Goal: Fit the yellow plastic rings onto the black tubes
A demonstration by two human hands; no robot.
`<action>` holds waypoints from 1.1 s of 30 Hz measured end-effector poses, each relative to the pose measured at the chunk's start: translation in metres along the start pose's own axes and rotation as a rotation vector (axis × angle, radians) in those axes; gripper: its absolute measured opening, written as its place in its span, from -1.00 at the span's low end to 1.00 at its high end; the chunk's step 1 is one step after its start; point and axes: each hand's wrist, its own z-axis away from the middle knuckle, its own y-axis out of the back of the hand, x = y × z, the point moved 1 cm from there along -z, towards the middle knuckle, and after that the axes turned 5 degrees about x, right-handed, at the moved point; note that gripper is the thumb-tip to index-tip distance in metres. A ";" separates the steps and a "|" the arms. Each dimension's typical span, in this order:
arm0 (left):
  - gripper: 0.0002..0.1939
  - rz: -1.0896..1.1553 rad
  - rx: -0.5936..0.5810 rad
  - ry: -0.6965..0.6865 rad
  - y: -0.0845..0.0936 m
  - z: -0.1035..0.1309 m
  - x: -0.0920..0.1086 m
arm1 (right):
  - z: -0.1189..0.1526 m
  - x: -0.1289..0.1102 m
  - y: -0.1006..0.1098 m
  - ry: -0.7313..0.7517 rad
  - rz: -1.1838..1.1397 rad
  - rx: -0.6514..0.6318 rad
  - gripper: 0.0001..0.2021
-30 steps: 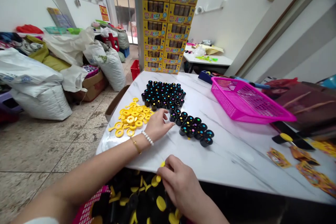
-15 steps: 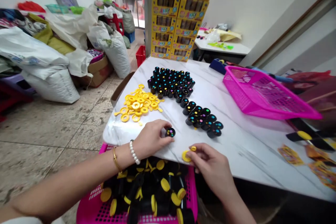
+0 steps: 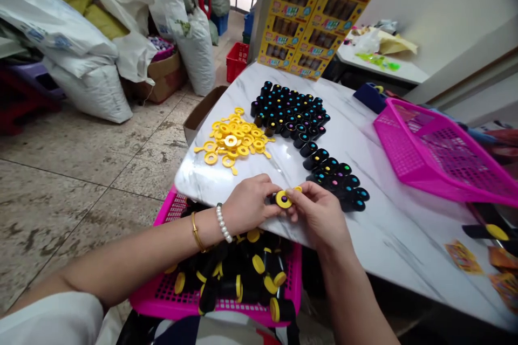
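Yellow ring (image 3: 279, 201), earlier apart, now meets black cup (image 3: 273, 200), left fingers (image 3: 268, 189) pinching cup, right fingers (image 3: 301, 201) pinching ring.

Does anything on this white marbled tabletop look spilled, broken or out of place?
Nothing stands out. The small black cylindrical containers stand close together, and the flat yellow plastic rings with tabs lie in a loose heap beside them; no spill or breakage shows.

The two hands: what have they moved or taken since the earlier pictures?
The left hand has taken a black cup and drawn it toward the near table edge. The right hand has come up from the lower basket, bringing a yellow ring to that cup. The yellow pile and table basket look unchanged.
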 end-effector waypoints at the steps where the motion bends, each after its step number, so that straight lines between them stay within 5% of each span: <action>1: -0.83 -0.005 -0.002 0.005 0.000 0.000 0.000 | 0.000 0.000 0.000 -0.014 -0.013 -0.009 -0.69; 7: -0.81 0.024 -0.057 0.041 0.008 -0.002 0.010 | 0.003 0.001 0.001 0.004 0.000 -0.016 -0.69; 16: -0.63 0.439 -0.245 0.435 0.007 -0.010 0.007 | 0.008 -0.001 -0.003 0.072 0.076 0.013 -0.67; 19: -0.64 0.441 -0.210 0.388 0.003 -0.003 0.008 | 0.009 -0.001 -0.005 0.087 0.069 0.015 -0.69; 24: -0.62 0.199 0.064 0.125 -0.004 0.012 0.012 | 0.016 0.008 -0.003 0.194 0.047 0.071 -0.77; 27: -0.71 0.085 0.130 0.039 -0.007 0.014 0.012 | 0.019 0.015 0.007 0.266 0.084 0.106 -0.78; 33: -0.80 0.055 0.054 0.019 -0.008 0.014 0.010 | 0.001 -0.001 0.016 0.021 0.103 -0.169 -0.75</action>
